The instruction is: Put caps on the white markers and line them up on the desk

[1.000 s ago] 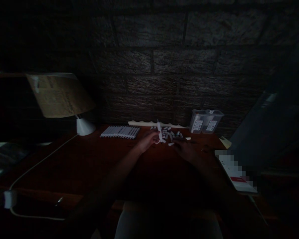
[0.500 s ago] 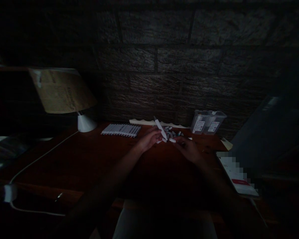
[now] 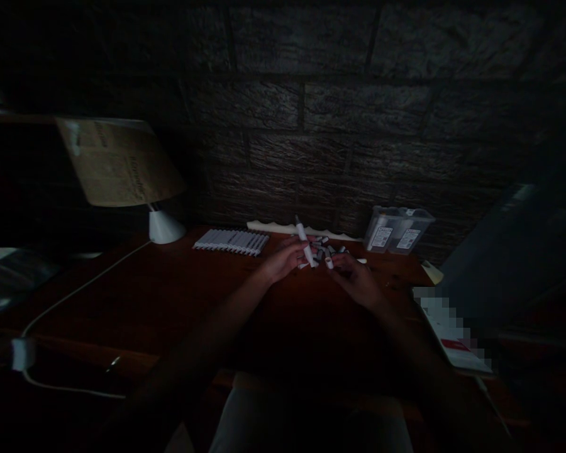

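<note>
- So, the left hand is wrapped round a white marker, tilted, dark end up, just over the desk
- Right hand has a little white cap pinched in its fingertips, near the marker but apart from it
- Loose caps are scattered right behind both hands, kinda dim in there tbh
- Row of markers lies side by side, off to the left
- Clear containers sit back right, near the brick wall
</note>
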Demonstrator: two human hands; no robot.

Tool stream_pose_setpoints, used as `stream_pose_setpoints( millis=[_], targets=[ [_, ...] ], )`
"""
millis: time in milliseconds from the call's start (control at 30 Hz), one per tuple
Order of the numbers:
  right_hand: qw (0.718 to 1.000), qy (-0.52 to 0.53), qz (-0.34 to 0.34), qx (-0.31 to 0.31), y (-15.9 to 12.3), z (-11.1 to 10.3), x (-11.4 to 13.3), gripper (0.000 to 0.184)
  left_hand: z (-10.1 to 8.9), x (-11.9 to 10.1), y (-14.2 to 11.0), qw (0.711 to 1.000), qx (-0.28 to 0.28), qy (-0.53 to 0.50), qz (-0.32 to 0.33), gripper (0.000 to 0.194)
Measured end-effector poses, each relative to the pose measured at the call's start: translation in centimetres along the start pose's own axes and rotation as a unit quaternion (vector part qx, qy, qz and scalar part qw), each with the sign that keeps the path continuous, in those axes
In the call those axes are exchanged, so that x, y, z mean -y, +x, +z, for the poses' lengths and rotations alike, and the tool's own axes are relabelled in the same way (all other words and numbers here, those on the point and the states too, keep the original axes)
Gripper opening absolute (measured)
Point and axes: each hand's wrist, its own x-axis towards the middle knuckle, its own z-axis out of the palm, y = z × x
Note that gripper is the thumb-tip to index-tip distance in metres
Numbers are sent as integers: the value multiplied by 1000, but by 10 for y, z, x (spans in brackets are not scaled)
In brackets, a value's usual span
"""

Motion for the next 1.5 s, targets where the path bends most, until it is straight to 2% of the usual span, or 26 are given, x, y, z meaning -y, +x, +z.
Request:
stream_pose_setpoints(
  millis=[100, 233, 500, 1033, 1500],
  targets=[
    [1000, -3, -1, -5, 0, -1, 2, 30, 0, 2, 1, 1000, 5, 6, -10, 30],
    [1000, -19, -6, -16, 0, -2, 5, 23, -1, 5, 2, 1000, 20, 16, -4, 35],
    [1000, -24, -5, -19, -1, -3, 7, 21, -8, 11, 5, 999, 9, 35, 3, 32],
    [999, -41, -4, -27, -2, -4, 12, 22, -6, 11, 4, 999, 15, 51, 1, 36],
    [999, -18, -6, -41, 0, -6, 11, 22, -3, 10, 3, 999, 10, 47, -5, 29]
  ],
)
